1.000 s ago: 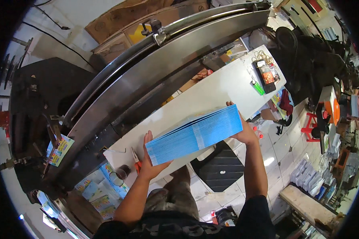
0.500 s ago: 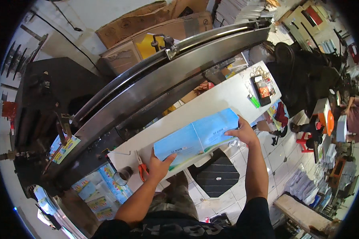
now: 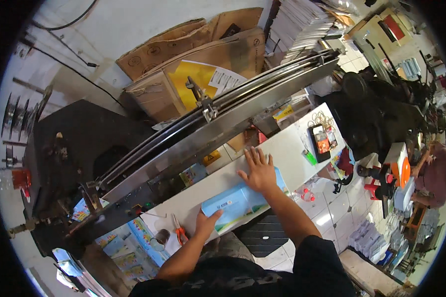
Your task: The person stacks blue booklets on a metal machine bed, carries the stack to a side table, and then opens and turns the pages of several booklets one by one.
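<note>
While the left hand (image 3: 206, 223) gripped the left end of the blue paper stack (image 3: 237, 202) on the white worktop (image 3: 290, 148), the right hand (image 3: 259, 172), splayed and grasping nothing, covered its far edge; its long axis slanted away rightward.

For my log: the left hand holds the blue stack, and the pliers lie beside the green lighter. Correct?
No: in the head view, the pliers lie near the left hand, well away from the green lighter. The left hand does hold the blue stack.
</note>
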### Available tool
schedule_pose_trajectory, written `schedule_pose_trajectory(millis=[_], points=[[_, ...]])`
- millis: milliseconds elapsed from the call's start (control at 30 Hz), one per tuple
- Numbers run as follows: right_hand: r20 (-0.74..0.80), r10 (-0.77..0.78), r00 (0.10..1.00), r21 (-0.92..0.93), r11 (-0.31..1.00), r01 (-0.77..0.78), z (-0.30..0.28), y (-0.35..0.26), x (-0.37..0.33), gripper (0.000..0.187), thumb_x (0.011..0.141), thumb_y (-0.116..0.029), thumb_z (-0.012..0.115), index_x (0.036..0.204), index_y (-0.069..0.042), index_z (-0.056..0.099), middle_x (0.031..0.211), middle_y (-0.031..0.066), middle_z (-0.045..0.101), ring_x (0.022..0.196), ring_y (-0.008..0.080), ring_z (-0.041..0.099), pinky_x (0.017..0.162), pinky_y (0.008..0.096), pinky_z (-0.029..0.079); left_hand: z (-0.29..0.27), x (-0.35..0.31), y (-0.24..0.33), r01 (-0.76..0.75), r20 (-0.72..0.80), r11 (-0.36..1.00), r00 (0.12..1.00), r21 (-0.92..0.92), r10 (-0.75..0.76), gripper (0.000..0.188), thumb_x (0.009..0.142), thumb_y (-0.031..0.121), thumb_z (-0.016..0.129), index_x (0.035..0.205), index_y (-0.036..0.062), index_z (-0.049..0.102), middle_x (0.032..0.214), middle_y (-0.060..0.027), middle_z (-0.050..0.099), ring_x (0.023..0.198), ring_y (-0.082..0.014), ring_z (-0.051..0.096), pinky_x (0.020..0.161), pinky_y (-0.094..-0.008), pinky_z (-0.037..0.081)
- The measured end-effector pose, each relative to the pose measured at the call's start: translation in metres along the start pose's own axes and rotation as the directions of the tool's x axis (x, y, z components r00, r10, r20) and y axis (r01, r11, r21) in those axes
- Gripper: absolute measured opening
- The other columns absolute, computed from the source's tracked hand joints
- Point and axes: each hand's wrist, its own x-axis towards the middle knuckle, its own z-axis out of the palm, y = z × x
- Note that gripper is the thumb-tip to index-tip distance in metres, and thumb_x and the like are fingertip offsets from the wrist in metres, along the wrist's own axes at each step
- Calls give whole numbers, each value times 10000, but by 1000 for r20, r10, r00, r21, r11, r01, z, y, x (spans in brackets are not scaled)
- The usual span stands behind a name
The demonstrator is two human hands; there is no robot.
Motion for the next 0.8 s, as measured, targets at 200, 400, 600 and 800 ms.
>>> schedule_pose_trajectory(millis=[200,400,600,800], points=[[28,38,999,8,999,-38,0,-6,-3,753,905,-580,505,1490,-119,398,1546,144,369,1449,356,282,1157,592,208,-10,-1,-13,73,78,995,995,-62,-68,435,847,137,760,1234,20,598,1177,-82,664,1077,-172,617,956,-324,474],[-62,16,998,24,1000,-14,-1,-5,0,714,898,-530,523,1464,-107,425,1504,144,420,1439,348,298,1171,578,183,-7,0,4,122,46,990,992,-63,-119,491,854,202,774,1255,6,569,1158,-95,670,1074,-196,622,967,-326,468],[-177,12,984,-78,997,-27,5,0,-6,752,923,-566,486,1486,-77,387,1537,137,385,1462,278,287,1184,583,115,-36,-88,62,167,-11,961,985,-219,-173,637,919,177,705,1446,29,378,1381,-103,520,1246,-225,518,1051,-371,407],[-385,199,901,203,971,-128,-23,-2,-21,749,919,-467,597,1495,-55,354,1536,169,373,1456,325,287,1184,534,169,-125,-199,79,306,512,937,839,-166,-184,508,988,216,613,1433,72,413,1386,-89,508,1289,-222,501,1023,-360,437]])
